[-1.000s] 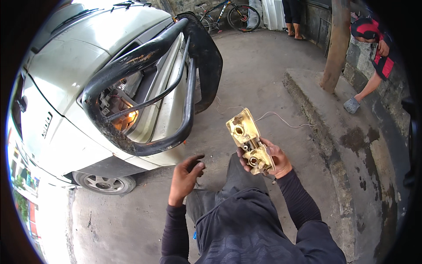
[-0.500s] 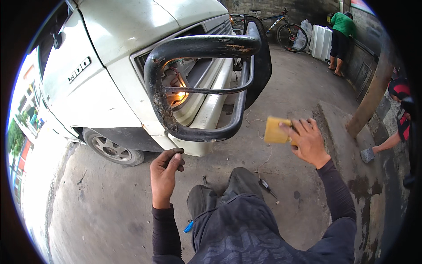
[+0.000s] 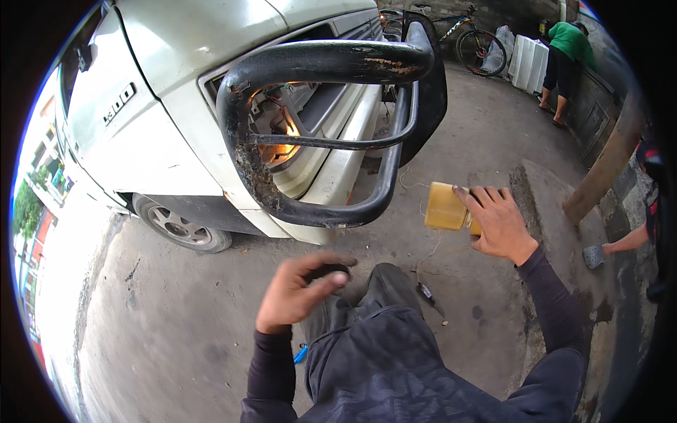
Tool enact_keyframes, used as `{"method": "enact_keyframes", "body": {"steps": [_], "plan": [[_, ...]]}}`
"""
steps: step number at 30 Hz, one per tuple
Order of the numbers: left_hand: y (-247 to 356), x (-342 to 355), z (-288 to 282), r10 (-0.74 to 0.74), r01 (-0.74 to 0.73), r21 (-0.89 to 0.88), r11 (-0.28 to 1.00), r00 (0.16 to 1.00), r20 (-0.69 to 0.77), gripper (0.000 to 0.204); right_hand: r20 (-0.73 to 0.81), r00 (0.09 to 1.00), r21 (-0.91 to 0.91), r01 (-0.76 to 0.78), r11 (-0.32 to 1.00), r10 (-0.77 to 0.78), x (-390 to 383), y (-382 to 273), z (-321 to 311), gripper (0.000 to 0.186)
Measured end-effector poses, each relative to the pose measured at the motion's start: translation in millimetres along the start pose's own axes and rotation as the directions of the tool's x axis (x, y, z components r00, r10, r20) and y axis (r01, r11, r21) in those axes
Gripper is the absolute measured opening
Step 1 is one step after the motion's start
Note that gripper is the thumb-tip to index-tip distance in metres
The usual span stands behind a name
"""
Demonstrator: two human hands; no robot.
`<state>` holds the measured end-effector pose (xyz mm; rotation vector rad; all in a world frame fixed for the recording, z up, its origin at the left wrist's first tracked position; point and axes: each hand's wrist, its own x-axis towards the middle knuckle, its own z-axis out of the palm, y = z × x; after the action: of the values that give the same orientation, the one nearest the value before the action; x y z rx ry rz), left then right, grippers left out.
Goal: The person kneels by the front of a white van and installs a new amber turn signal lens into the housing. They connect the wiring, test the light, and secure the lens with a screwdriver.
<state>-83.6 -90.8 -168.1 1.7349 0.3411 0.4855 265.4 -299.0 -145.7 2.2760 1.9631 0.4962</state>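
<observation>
My right hand (image 3: 499, 222) grips a translucent amber-yellow, boxy plastic piece (image 3: 446, 206) by its narrower end, out to the right of the van's front. Its exact kind I cannot make out. Over my knees, my left hand (image 3: 300, 290) is slightly blurred, its blackened index finger and thumb apart, with nothing visible held. Ahead stands a white van (image 3: 169, 141) with a black tubular bumper guard (image 3: 243, 151). Behind that guard, an orange light (image 3: 285, 141) glows among loose wires in an open lamp recess.
A black tool with a thin shaft (image 3: 427, 292) and an attached wire lies on the concrete right of my knees. A wooden post (image 3: 603, 173) rises at the right. A person in green (image 3: 568, 46) bends near a bicycle (image 3: 479, 49); another person's arm (image 3: 627, 240) reaches in.
My left hand has moved right, toward my knees, and its pinched fingers have spread. The right hand still holds the amber piece at nearly the same place. The view has shifted slightly.
</observation>
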Motion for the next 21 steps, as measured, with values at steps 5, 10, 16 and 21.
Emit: {"method": "enact_keyframes", "body": {"steps": [5,10,16,21], "plan": [[53.8,12.9,-94.2,0.533,-0.64,-0.193,0.744,0.742,-0.406,0.023,0.022,0.98,0.663,-0.161,0.731,0.196,13.2,-5.9,-19.7,0.11],[103.5,70.6,-129.8,0.597,-0.595,0.149,0.79,0.69,-0.41,0.04,-0.024,0.963,0.992,-0.011,0.128,0.27,35.3,-24.6,-17.8,0.127],[164.3,135.9,-139.7,0.57,-0.443,0.549,0.709,0.818,-0.074,0.043,-0.261,0.929,0.919,0.156,0.362,0.262,79.2,-64.0,-9.5,0.114],[182.4,159.2,-147.6,0.58,-0.564,0.624,0.541,0.788,0.209,0.043,-0.326,0.899,0.878,0.173,0.446,0.293,118.2,-74.7,-20.3,0.11]]}}
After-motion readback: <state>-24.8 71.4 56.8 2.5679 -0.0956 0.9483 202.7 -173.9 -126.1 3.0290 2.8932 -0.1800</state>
